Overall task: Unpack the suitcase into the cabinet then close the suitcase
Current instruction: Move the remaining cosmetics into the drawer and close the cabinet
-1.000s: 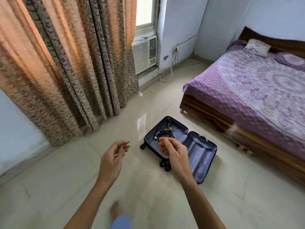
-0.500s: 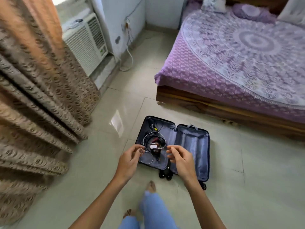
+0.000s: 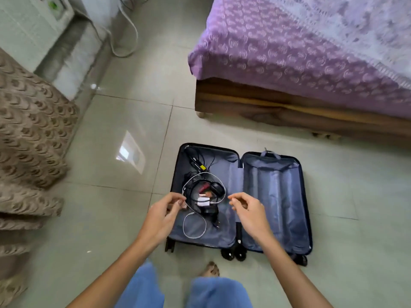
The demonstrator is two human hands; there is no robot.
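Suitcase [image 3: 278, 196], dark navy hard shell with grey-blue fabric lining, lies opened flat on the pale tiled floor [image 3: 111, 152], just before the person's feet; its left half holds a tangle of black and white cables and chargers [image 3: 203, 202]. Left hand [image 3: 162, 216] has curled fingers [image 3: 175, 196] at the white cable's edge, grasp not determinable; right hand [image 3: 251, 214] hovers over the hinge, fingers loosely curled, holding nothing. Wooden bed with purple patterned cover [image 3: 289, 52] stands beyond.

open suitcase [image 3: 275, 196] on the floor [image 3: 124, 121], cables [image 3: 200, 192] heaped in its left half; left hand [image 3: 162, 216] perhaps touching the white cable [image 3: 194, 237], right hand [image 3: 249, 214] hovering, fingers loose.
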